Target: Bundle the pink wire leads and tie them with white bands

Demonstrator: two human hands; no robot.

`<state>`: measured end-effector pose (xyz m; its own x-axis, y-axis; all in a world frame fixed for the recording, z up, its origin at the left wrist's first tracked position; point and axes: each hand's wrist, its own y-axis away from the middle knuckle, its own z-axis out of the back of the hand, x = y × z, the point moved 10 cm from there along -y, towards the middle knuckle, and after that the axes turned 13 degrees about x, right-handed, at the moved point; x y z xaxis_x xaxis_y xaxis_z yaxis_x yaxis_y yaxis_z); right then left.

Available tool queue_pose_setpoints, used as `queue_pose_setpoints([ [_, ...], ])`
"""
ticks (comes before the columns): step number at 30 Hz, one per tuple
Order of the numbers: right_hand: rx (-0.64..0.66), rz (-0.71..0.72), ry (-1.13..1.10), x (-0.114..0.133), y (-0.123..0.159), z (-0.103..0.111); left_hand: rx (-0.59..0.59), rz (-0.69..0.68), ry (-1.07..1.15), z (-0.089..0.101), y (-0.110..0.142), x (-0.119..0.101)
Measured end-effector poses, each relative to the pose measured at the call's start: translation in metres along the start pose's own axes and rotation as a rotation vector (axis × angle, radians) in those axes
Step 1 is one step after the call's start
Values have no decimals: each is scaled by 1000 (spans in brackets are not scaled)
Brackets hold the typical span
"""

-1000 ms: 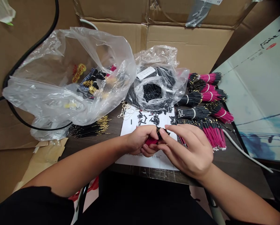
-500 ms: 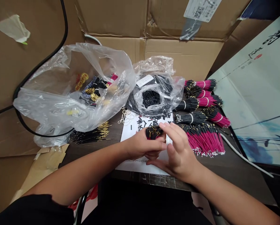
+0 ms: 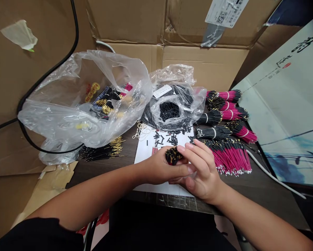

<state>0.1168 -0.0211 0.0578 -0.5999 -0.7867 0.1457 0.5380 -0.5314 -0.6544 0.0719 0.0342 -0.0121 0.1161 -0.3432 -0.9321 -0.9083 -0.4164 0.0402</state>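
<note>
Cardboard panels (image 3: 198,64) wall in the back of a dark desk (image 3: 266,190), and all the action is front and centre, over the white sheet (image 3: 143,153)! Here's the bundle of black-tipped wires (image 3: 172,156), gathered inside the left hand (image 3: 160,169), gold-coloured ends facing up. The step in play looks like tidying those tips, evening them out by touch. What does the next move call for? A steady left hold, I'd judge, with light right fingertips to nudge any stray end level without spreading the bunch.

Now the grip: the left is closed firmly round the bundle, thumb across the near side. The right hand (image 3: 203,170) is loosely curved, thumb well apart from the forefinger, that fingertip right at the bundle's edge; whether it presses, I can't tell. Just beyond lie loose black tubes (image 3: 158,141), and off to the right, a spread of pink-and-black wires (image 3: 232,158).
</note>
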Motion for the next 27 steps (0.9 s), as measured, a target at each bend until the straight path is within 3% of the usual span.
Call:
queue_pose_setpoints([
  [8,32,-3,-2,-1,1,-3,6,46,-39,0,1,2],
  [20,-35,13,34,2,1,3,-4,8,-68,2,0,-1],
  [27,-15,30,60,1,-1,3,-4,93,-33,1,-1,6],
])
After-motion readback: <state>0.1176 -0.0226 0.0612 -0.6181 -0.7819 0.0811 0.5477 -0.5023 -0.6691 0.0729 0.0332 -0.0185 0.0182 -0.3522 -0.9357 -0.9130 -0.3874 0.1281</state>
